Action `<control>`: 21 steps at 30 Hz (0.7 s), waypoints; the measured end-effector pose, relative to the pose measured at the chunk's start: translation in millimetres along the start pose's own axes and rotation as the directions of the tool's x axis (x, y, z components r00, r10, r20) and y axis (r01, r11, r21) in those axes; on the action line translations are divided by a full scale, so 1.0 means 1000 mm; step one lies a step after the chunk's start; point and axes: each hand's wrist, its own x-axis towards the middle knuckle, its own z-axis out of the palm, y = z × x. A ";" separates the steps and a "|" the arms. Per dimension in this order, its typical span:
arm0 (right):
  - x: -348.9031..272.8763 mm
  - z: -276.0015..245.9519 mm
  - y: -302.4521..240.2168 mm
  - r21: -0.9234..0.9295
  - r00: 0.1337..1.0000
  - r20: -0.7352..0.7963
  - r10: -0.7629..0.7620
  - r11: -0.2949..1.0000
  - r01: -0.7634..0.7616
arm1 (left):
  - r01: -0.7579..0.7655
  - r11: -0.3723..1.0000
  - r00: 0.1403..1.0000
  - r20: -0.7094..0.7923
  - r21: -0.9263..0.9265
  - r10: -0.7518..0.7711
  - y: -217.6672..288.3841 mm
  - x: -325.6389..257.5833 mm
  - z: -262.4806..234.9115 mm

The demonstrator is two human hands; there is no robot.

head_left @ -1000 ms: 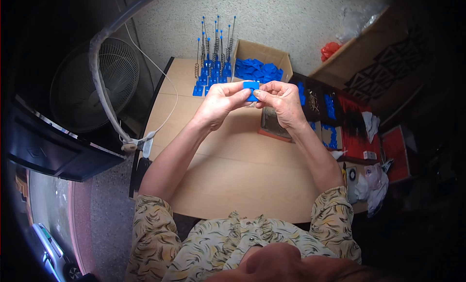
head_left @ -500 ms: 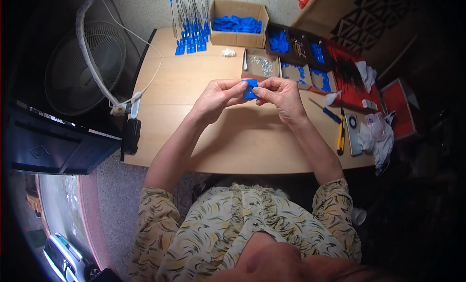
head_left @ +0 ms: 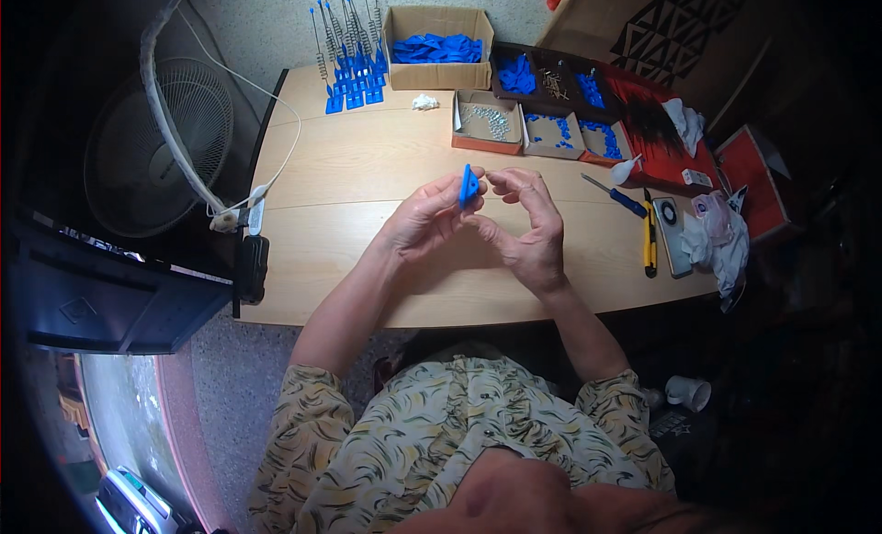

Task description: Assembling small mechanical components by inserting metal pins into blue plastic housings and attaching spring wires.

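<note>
Centre of frame, above worktop [head_left: 367, 166]: left hand [head_left: 424, 223] pinches small blue plastic piece [head_left: 468, 187] between thumb and fingertips, piece upright. Right hand [head_left: 531, 229] just beside, fingers curled, tips near piece; whether it holds some tiny part cannot tell. Piece looks light, stiff, thin-edged; best gripped by flat faces, likely slippery if pinched on edge. Upper frame: cardboard box [head_left: 439, 47] of blue parts, small trays [head_left: 533, 130]. Right: screwdriver [head_left: 614, 195].
</note>
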 end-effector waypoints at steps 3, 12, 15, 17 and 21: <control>0.003 0.006 -0.002 0.003 1.000 0.015 -0.007 1.000 0.007 | -0.017 0.999 1.000 0.025 0.044 0.016 0.000 -0.001 -0.001; 0.004 0.011 0.015 -0.056 0.999 0.014 -0.037 0.998 0.037 | -0.022 0.998 0.999 0.032 0.051 0.020 -0.007 0.002 0.003; 0.005 0.010 0.023 -0.197 0.995 0.042 -0.094 0.975 0.101 | -0.017 0.997 1.000 -0.016 0.069 0.018 -0.010 0.004 0.004; 0.006 0.004 0.027 -0.191 0.994 0.084 -0.076 0.977 0.091 | -0.021 0.997 0.998 -0.053 0.071 0.025 -0.012 0.005 0.002; 0.008 -0.009 0.040 -0.007 0.981 0.192 0.013 1.000 -0.012 | -0.043 0.985 0.997 -0.056 0.168 0.053 -0.010 0.007 0.009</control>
